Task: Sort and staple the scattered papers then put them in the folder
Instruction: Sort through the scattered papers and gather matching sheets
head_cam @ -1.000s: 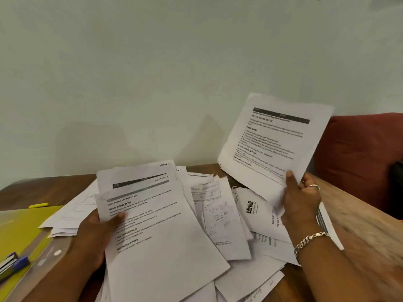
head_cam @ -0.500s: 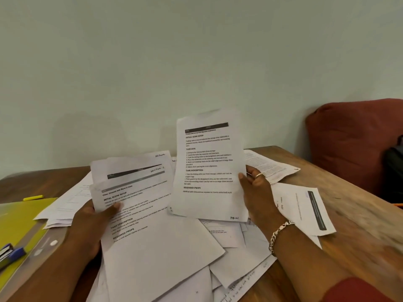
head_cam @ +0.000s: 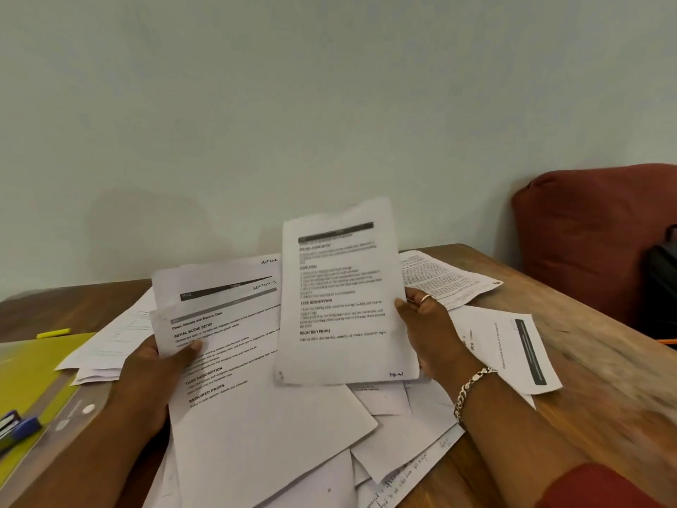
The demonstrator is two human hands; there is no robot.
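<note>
- My right hand (head_cam: 430, 331) pinches a single printed sheet (head_cam: 339, 298) by its right edge, thumb on the face, and holds it upright above the scattered papers (head_cam: 403, 427) near the middle of the wooden table (head_cam: 604, 408).
- My left hand (head_cam: 155, 375) grips a small sorted stack (head_cam: 234, 361) at its left edge, thumb pressed on the top page headed "INITIAL SCENE SETUP"; the stack tilts up over the pile.
- The lifted sheet's left edge overlaps the stack's right side; I cannot tell whether they touch.
- The yellow folder (head_cam: 33, 368) lies at the table's left edge, just left of my left wrist.
- A blue stapler (head_cam: 16, 428) rests on the folder's near part.
- A yellow highlighter (head_cam: 54, 333) lies beyond the folder.
- A red cushion (head_cam: 593, 232) stands past the table's right edge.
</note>
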